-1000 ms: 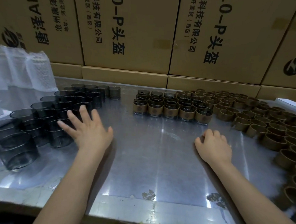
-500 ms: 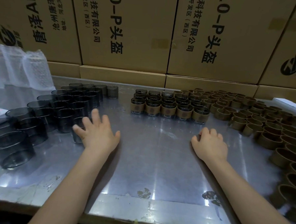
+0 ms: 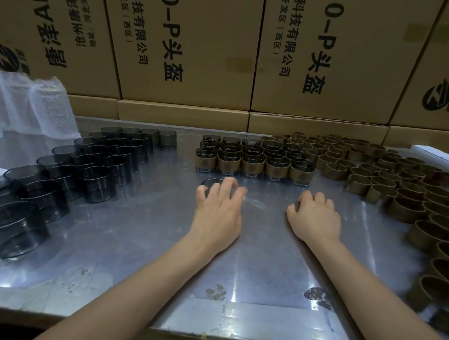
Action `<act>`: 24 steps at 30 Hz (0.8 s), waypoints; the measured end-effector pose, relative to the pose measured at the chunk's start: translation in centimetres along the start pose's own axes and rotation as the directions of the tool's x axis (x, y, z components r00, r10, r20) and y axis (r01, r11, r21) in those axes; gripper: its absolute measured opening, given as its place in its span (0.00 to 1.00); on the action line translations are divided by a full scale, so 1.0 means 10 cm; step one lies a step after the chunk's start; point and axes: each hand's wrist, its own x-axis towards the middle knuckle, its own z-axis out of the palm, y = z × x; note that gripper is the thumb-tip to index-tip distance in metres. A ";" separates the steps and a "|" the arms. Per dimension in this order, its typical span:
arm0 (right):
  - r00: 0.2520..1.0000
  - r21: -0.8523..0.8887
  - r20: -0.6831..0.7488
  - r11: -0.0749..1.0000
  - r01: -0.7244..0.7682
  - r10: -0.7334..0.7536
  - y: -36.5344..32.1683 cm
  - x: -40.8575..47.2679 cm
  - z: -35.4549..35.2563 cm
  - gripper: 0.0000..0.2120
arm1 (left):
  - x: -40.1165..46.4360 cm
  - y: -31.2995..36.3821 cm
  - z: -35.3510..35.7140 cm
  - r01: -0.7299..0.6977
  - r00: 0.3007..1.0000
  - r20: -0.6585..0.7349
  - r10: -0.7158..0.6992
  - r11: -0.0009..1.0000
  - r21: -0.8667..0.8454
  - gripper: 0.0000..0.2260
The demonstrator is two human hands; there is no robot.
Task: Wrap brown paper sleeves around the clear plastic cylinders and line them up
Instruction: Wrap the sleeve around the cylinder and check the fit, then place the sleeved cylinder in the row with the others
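Far left at 9 o'clock: crumpled translucent bubble wrap (image 3: 26, 105), dimpled and soft. Below it, at 8 to 10 o'clock, ranks of smoky clear plastic cylinders (image 3: 95, 181), short, thin-walled, open-topped, standing upright on the scuffed, glossy metal worktop (image 3: 141, 256).

Centre, just past 12 o'clock: left hand (image 3: 217, 216) palm down, forearm slanting in from 7 o'clock, fingers (image 3: 229, 187) curled over the rim of a single bare cylinder (image 3: 212, 183), gripping it from above; that cylinder just in front of the finished rows, apart from them.

Behind it, at 12 o'clock: a tidy block of sleeved cylinders (image 3: 253, 162), matte brown paper bands round clear walls, touching side by side.

At 1 o'clock: right hand (image 3: 314, 218) resting knuckles-up on the worktop, fingers loosely curled under, holding nothing, forearm entering from 5 o'clock.

At 2 to 4 o'clock: a wide crowd of empty brown paper sleeves (image 3: 404, 195), stiff hoops standing on edge, packed close.

Along the back: a wall of printed cardboard cartons (image 3: 193, 51), flat and tan.
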 end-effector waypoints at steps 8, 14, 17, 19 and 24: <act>0.896 0.267 0.079 0.875 0.403 -0.437 -0.01 -0.03 -0.01 0.19 | 0.17 0.20 0.05 -0.072 0.997 -0.048 0.061 0.962 -0.264 0.24; 0.842 0.376 0.074 0.798 0.472 -0.534 -0.09 -0.08 -0.03 0.33 | 0.21 0.21 0.03 0.019 0.980 -0.123 -0.155 0.690 -0.723 0.18; 0.856 0.539 0.039 0.732 0.417 -0.516 -0.27 -0.15 0.01 0.29 | 0.23 0.21 -0.03 0.061 0.969 -0.066 -0.238 0.488 -0.871 0.16; 0.873 0.602 0.006 0.699 0.387 -0.488 -0.34 -0.16 0.02 0.27 | 0.26 0.15 -0.02 0.118 0.960 -0.003 -0.279 0.417 -0.901 0.17; 0.912 0.690 -0.157 0.618 0.376 -0.380 -0.32 -0.14 -0.01 0.26 | 0.32 0.08 0.04 0.253 0.936 0.137 -0.324 0.347 -0.903 0.13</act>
